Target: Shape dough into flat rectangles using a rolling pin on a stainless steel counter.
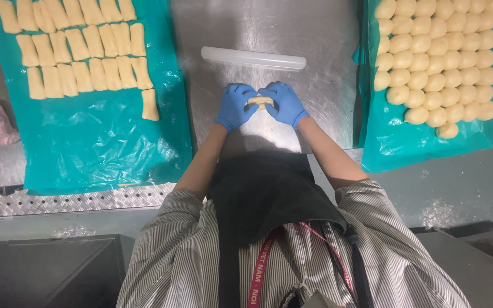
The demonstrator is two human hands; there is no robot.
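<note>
Watching the head cam feed here. Both hands are in blue gloves and meet in the middle of the steel table [326, 51], with a small piece of dough [260, 102] caught between them. The left hand [235, 106] has its fingers curled in on the dough's left end, and the right hand [284, 103] does the same on the right end, so both are pinching it, not spread flat. Only a pale strip of dough shows between the fingertips; the rest is hidden under the gloves.

My read on how it handles: soft and light, and it'll dent or stretch wherever you squeeze. Probably a bit tacky too, though the gloves and the bare steel should help with that. I'd hold it by the two ends with light pressure, like the hands are doing. Grab hard in the middle and I reckon it just squashes.

The dough sits right on the table just in front of the body, touching both sets of fingertips. A clear rolling pin [253, 57] lies crosswise just beyond the hands, near but not touching. Off to the left there's a teal sheet [98, 142] with rows of finished oblong dough rolls [81, 51], and one stray at the lower right of the batch. On the right, another teal sheet [429, 148] is packed with round dough balls [440, 51].
</note>
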